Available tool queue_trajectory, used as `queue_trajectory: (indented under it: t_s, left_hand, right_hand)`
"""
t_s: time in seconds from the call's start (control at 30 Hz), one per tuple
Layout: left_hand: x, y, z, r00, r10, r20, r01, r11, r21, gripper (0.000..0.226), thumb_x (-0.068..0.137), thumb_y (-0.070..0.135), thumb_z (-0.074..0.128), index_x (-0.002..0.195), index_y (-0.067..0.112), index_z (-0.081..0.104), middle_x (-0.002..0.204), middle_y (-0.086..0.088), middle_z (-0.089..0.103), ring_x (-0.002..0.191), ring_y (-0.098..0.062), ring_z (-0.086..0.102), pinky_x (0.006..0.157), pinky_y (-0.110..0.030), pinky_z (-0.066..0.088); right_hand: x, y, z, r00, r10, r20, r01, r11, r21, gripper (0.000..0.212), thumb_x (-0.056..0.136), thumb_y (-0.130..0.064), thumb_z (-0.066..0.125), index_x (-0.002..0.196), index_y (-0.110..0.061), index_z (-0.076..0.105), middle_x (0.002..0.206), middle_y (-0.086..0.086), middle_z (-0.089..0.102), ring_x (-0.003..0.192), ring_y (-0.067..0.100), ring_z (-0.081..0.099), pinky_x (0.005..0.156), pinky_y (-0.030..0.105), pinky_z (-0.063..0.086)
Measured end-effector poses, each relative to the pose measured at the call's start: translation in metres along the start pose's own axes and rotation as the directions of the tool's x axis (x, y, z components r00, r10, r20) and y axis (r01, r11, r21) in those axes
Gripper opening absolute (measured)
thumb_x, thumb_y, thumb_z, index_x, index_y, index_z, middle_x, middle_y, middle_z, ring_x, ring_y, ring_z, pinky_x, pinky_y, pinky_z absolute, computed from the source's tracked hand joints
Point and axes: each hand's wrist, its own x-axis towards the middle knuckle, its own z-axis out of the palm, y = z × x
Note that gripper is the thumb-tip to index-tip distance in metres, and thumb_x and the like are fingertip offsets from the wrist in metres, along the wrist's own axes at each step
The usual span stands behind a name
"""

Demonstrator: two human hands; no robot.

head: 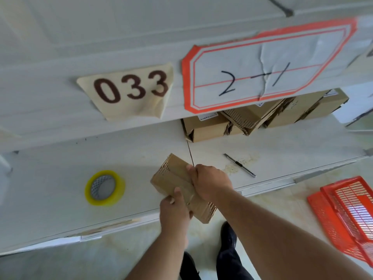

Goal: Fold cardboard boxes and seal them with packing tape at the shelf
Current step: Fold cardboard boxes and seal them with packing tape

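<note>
My right hand (pixel 210 183) covers the cardboard box (pixel 177 184) top, fingers curled over it; my left hand (pixel 175 209) pinches its near edge at the shelf (pixel 60 178) front. Tape roll (pixel 105 187) left, utility knife (pixel 239 165) right.

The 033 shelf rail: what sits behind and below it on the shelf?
Behind the shelf rail, several cardboard boxes are stacked at the back, some with white labels. The rail and the red-bordered sign cover their upper parts, so their number cannot be told.
</note>
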Motion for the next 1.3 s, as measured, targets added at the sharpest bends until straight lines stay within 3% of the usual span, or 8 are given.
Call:
queue_trajectory:
  t_s: [0.13, 0.23, 0.47, 0.6, 0.97, 1.07, 1.2, 1.3]
  left_hand:
    - [-0.001, -0.004, 0.003, 0.983, -0.135, 0.122, 0.161, 0.959, -0.233, 0.027, 0.109, 0.031, 0.046, 0.113, 0.012, 0.065, 0.105, -0.01, 0.076, 0.096, -0.024, 0.073, 0.084, -0.041, 0.061]
    - [0.012, -0.007, 0.0, 0.945, -0.236, 0.228, 0.307, 0.881, -0.359, 0.022, 0.106, 0.009, 0.046, 0.113, 0.006, 0.067, 0.1, -0.012, 0.077, 0.097, -0.027, 0.071, 0.079, -0.04, 0.057]
    - [0.035, 0.01, -0.011, 0.975, 0.079, -0.206, -0.067, 0.995, 0.068, 0.057, 0.098, 0.042, 0.052, 0.147, 0.013, 0.045, 0.139, -0.015, 0.059, 0.119, -0.038, 0.061, 0.1, -0.049, 0.053]
    - [0.047, 0.008, -0.001, 0.941, 0.322, -0.103, -0.257, 0.88, 0.399, 0.082, 0.101, 0.048, 0.054, 0.163, 0.011, 0.015, 0.163, -0.023, 0.026, 0.143, -0.041, 0.042, 0.113, -0.048, 0.042]
    - [0.052, -0.009, -0.004, 0.912, 0.4, -0.091, -0.32, 0.832, 0.453, 0.078, 0.101, 0.053, 0.049, 0.162, 0.018, 0.015, 0.156, -0.021, 0.032, 0.131, -0.041, 0.053, 0.103, -0.05, 0.049]
    - [0.049, -0.005, -0.004, 0.907, 0.412, -0.08, -0.338, 0.831, 0.442, 0.082, 0.1, 0.054, 0.049, 0.163, 0.02, 0.01, 0.156, -0.021, 0.033, 0.13, -0.042, 0.055, 0.102, -0.053, 0.051]
    - [0.046, -0.006, -0.004, 0.964, 0.245, -0.101, -0.205, 0.931, 0.303, 0.103, 0.091, 0.066, 0.06, 0.163, 0.023, 0.0, 0.151, -0.017, 0.048, 0.125, -0.039, 0.061, 0.098, -0.051, 0.056]
    - [0.027, -0.018, -0.004, 0.993, -0.089, -0.083, 0.091, 0.995, 0.029, 0.06, 0.1, 0.056, 0.056, 0.14, 0.015, 0.036, 0.118, -0.009, 0.067, 0.099, -0.031, 0.07, 0.081, -0.055, 0.063]
  right_hand:
    - [-0.018, -0.003, -0.011, 0.987, -0.157, -0.046, 0.158, 0.987, 0.016, 0.039, 0.107, -0.049, 0.034, 0.132, -0.03, 0.058, 0.13, 0.002, 0.068, 0.119, 0.028, 0.064, 0.102, 0.041, 0.054]
    - [-0.038, -0.003, 0.009, 0.948, -0.318, -0.019, 0.313, 0.942, -0.124, 0.068, 0.108, -0.055, 0.036, 0.166, -0.024, 0.017, 0.172, -0.006, 0.017, 0.159, 0.017, 0.016, 0.126, 0.032, 0.011]
    - [-0.066, 0.005, 0.083, 0.859, -0.483, -0.172, 0.441, 0.867, -0.23, 0.052, 0.093, -0.036, 0.044, 0.136, -0.023, 0.069, 0.145, -0.005, 0.063, 0.138, 0.015, 0.056, 0.113, 0.034, 0.045]
    - [-0.061, 0.009, 0.086, 0.841, -0.49, -0.228, 0.455, 0.87, -0.189, 0.057, 0.092, -0.029, 0.045, 0.145, -0.021, 0.061, 0.149, -0.005, 0.059, 0.142, 0.014, 0.051, 0.114, 0.035, 0.046]
    - [-0.023, 0.003, 0.063, 0.953, -0.288, -0.095, 0.27, 0.948, -0.168, 0.071, 0.105, -0.054, -0.001, 0.164, -0.014, -0.009, 0.172, 0.004, -0.016, 0.157, 0.019, -0.023, 0.128, 0.043, -0.007]
    - [0.002, 0.001, 0.04, 0.994, -0.109, -0.023, 0.105, 0.986, -0.13, 0.083, 0.103, -0.065, 0.008, 0.165, -0.013, -0.012, 0.174, 0.008, -0.002, 0.161, 0.027, 0.002, 0.129, 0.045, 0.012]
    - [0.019, -0.002, 0.023, 1.0, -0.02, -0.009, 0.019, 0.992, -0.124, 0.069, 0.103, -0.069, 0.012, 0.135, -0.016, 0.042, 0.124, 0.01, 0.063, 0.111, 0.034, 0.064, 0.09, 0.048, 0.053]
    - [0.016, 0.0, 0.012, 0.999, -0.019, 0.03, 0.021, 0.998, -0.066, 0.059, 0.104, -0.067, 0.013, 0.109, -0.022, 0.05, 0.088, -0.001, 0.067, 0.08, 0.025, 0.069, 0.075, 0.041, 0.057]
